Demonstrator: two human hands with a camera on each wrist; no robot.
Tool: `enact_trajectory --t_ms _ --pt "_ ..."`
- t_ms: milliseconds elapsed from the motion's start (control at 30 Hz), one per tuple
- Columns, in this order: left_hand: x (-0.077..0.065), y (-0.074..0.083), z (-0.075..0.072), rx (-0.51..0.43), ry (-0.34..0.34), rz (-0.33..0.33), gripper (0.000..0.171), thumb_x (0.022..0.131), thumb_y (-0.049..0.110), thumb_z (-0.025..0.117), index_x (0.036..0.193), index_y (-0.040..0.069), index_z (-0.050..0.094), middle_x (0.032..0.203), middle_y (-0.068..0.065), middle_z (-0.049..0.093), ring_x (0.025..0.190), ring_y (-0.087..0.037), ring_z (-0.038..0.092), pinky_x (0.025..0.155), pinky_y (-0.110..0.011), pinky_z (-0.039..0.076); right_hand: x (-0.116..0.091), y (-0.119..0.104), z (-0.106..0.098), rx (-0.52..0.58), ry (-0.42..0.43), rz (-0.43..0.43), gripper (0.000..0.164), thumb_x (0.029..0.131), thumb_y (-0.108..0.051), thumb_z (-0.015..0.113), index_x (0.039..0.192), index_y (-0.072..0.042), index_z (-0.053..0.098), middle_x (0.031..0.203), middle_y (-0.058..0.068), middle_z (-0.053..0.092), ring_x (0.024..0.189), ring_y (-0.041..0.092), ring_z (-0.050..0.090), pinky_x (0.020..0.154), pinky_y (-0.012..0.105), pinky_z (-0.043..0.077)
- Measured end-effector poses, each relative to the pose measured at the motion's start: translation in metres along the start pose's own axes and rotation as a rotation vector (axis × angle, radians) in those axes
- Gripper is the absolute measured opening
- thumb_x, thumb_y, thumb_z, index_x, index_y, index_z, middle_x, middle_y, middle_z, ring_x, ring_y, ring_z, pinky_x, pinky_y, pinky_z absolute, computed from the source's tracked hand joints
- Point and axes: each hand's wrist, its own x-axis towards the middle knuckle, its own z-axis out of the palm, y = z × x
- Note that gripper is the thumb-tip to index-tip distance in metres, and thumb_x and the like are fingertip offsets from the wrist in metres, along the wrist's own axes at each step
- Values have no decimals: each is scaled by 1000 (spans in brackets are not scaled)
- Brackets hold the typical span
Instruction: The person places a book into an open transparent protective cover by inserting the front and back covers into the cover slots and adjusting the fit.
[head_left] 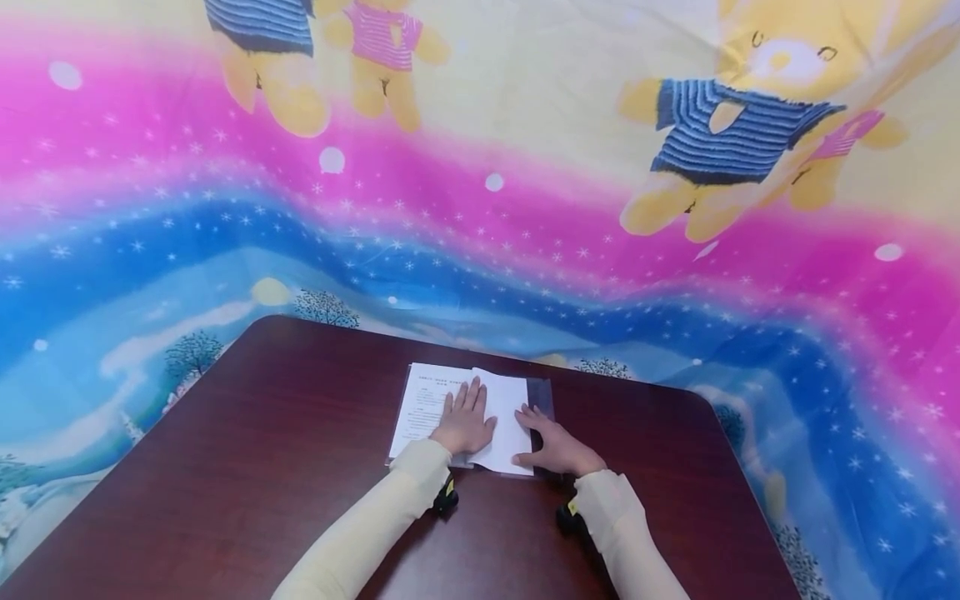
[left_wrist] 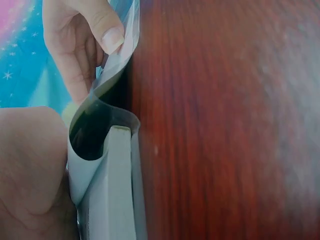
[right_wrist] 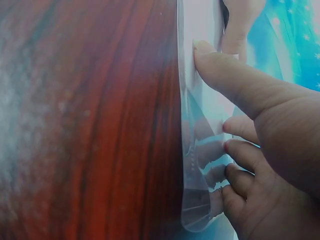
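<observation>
A booklet lies on the table with its printed left page (head_left: 418, 408) showing and a blank white sheet (head_left: 504, 433) over its right side. Clear plastic (head_left: 542, 398) sticks out past the sheet's right edge. My left hand (head_left: 465, 425) rests flat across the middle, fingers pointing away from me. At the right edge my right hand (head_left: 561, 448) touches the sheet, thumb and fingers spread apart. The left wrist view shows the thick page block (left_wrist: 120, 185) and a curved fold of plastic beside it. In the right wrist view the fingertips (right_wrist: 230, 145) lie on the plastic.
The dark reddish-brown table (head_left: 300, 433) has rounded far corners. Behind it hangs a colourful cloth (head_left: 487, 233) printed with bears and snowflakes. Each wrist carries a small black device, such as the left wrist's device (head_left: 446, 497).
</observation>
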Motion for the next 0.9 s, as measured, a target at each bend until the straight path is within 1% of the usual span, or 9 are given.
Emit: enact_trajectory --t_ms 200,300,367,500,600,633,733,833,900 --pt "5 4 6 -20 -8 2 72 109 45 32 164 5 9 172 -10 -1 158 -32 0 126 -55 3 0 0 0 4 -17 1 88 87 -34 81 159 -12 36 168 12 24 156 39 13 120 63 24" --pt "6 5 5 -31 -10 17 73 109 45 32 164 6 7 172 -10 -2 158 -32 0 126 -55 3 0 0 -1 12 -14 5 88 87 -34 81 159 -12 36 168 11 24 156 39 13 120 63 24" --pt "5 4 2 -51 -11 42 72 109 44 31 164 5 6 172 -11 -1 158 -33 1 126 -55 3 0 0 -1 13 -11 6 88 87 -33 82 159 -13 36 168 11 24 156 38 13 120 63 25" --pt "0 -7 -11 -125 -26 135 69 109 38 30 163 0 7 171 -15 2 158 -33 6 127 -53 8 0 -1 -1 14 -10 9 88 86 -34 82 159 -13 37 168 11 25 156 38 13 120 63 25" --pt "0 -21 -14 -187 -31 210 67 109 32 31 161 -5 9 170 -20 4 158 -33 8 127 -50 11 1 -1 -1 17 -6 14 89 86 -34 82 159 -13 36 168 11 25 156 38 13 119 63 26" --pt "1 -25 -13 -191 -41 223 67 109 31 31 161 -5 8 170 -20 3 158 -32 6 127 -48 11 1 -1 -1 19 -7 18 89 86 -34 83 159 -14 36 168 10 25 157 38 13 119 63 25" --pt "3 -32 -13 -195 -59 253 68 108 29 34 160 -8 9 169 -22 4 158 -34 7 127 -47 11 2 -1 -2 19 -9 18 90 86 -35 82 159 -13 36 168 10 24 156 38 13 119 64 25" --pt "3 -33 -17 -166 -86 269 70 108 29 37 159 -9 9 169 -23 5 157 -35 6 127 -47 10 2 0 -2 17 -17 15 90 86 -36 82 160 -14 35 169 10 23 157 37 12 120 63 25" --pt "3 -34 -17 -144 -88 275 70 108 31 38 159 -8 9 169 -23 5 157 -35 6 127 -47 9 2 0 -2 20 -21 12 89 86 -36 82 159 -14 36 169 10 23 157 37 12 120 63 24"
